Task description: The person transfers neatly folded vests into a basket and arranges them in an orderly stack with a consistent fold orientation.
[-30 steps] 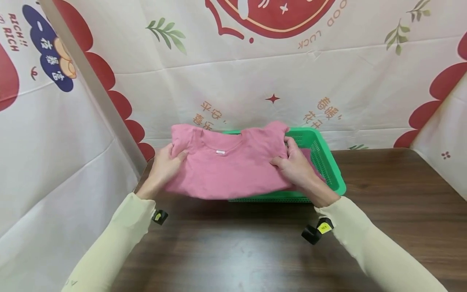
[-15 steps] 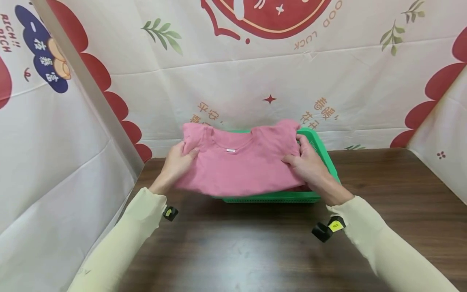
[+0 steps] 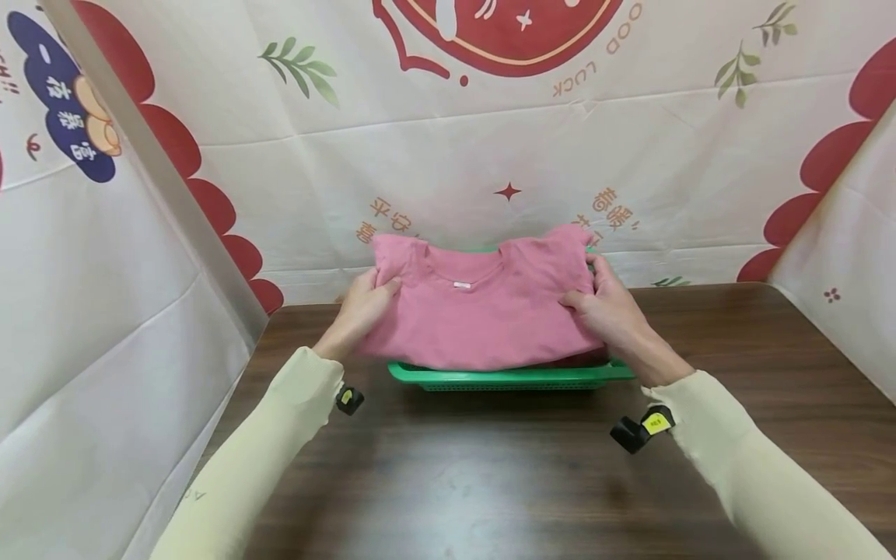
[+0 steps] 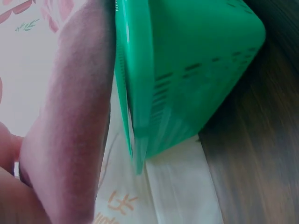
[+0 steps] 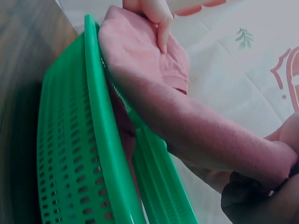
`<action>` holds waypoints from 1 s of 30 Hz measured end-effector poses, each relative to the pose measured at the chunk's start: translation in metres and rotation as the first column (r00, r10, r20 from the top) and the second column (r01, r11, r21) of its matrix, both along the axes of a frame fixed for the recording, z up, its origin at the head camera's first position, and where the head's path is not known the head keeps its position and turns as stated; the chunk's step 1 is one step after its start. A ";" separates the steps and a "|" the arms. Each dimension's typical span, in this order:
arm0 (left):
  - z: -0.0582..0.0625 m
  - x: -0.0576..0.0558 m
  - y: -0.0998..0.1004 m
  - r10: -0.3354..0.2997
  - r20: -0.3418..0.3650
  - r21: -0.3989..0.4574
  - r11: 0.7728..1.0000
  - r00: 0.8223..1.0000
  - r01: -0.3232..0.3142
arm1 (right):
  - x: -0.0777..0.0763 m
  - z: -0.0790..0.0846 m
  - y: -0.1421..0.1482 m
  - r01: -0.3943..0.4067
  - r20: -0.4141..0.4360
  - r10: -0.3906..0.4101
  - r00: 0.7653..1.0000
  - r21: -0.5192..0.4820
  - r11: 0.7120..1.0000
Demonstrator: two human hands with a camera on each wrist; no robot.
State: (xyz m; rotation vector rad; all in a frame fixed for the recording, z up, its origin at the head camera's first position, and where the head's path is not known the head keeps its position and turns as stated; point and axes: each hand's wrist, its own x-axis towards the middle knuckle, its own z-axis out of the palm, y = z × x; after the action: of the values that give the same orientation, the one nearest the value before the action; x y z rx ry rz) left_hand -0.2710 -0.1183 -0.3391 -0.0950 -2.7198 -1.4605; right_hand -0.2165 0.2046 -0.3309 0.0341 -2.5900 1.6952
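Observation:
A folded pink T-shirt with a white neck label is stretched between both hands, its collar toward the backdrop. My left hand pinches its left side, thumb on top. On the opposite side my right hand grips the cloth the same way. Beneath the shirt is a green plastic basket, mostly covered by it in the head view. The right wrist view shows the shirt held above the rim of the basket, with darker cloth inside. The left wrist view has the shirt edge beside the basket wall.
The basket stands on a dark wooden table, close to a white printed backdrop. Another printed sheet hangs along the left side. A black wrist camera sits at the right cuff, and another at the left.
Both hands have carried the pink T-shirt rightward in the head view, from partly left of the basket to over it. The grip looks the same, and the shirt now covers most of the basket.

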 end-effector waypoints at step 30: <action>-0.023 -0.013 0.038 -0.095 0.052 0.006 0.995 0.994 0.095 | -0.017 -0.030 0.031 0.027 -0.100 -0.001 0.995 0.253 0.967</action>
State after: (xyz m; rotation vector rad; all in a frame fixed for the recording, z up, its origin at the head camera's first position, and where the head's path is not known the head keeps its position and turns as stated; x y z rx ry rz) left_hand -0.2840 -0.0803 -0.3624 -0.1913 -2.7902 -1.5121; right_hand -0.2333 0.2356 -0.3612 0.1057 -2.7060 1.3095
